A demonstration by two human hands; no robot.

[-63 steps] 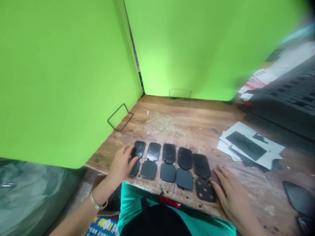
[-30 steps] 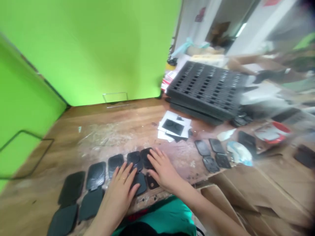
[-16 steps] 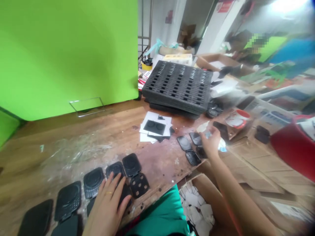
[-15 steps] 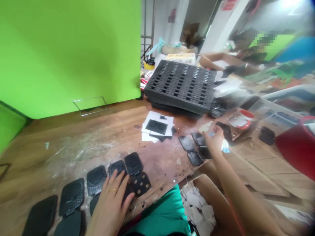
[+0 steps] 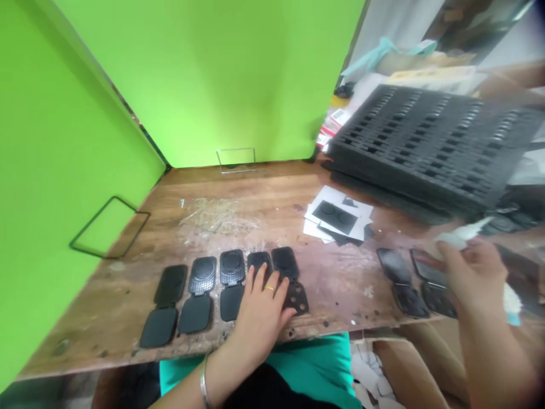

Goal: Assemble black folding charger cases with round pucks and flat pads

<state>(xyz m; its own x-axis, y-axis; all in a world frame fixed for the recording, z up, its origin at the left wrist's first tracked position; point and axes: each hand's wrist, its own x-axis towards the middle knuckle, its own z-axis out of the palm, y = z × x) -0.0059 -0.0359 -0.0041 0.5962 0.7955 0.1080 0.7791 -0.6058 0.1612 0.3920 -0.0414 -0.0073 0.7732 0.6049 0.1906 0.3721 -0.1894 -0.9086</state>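
My left hand (image 5: 263, 309) lies spread over one of several open black hinged cases in a row along the table's front. Beside its thumb, the rightmost case (image 5: 284, 263) has a lower half with round spots. Further left stand other open cases, one with a ribbed upper half (image 5: 202, 275). My right hand (image 5: 477, 272), blurred, grips a small white bottle with a pointed tip (image 5: 462, 234), above two more open cases (image 5: 394, 266) at the right. Between the two groups, white and black sheets (image 5: 336, 217) are stacked loosely.
Black slotted foam trays (image 5: 426, 147) are piled at the back right. Green panels (image 5: 213, 74) with wire handles stand behind and left of the wooden table (image 5: 272, 193). Clear plastic scraps (image 5: 217, 218) lie mid-table. Below the edge is a box of white pieces (image 5: 370, 369).
The view has swung left, so the whole row of cases shows. My right hand has lifted the white bottle, its tip now pointing up and right. My left hand stays on the case.
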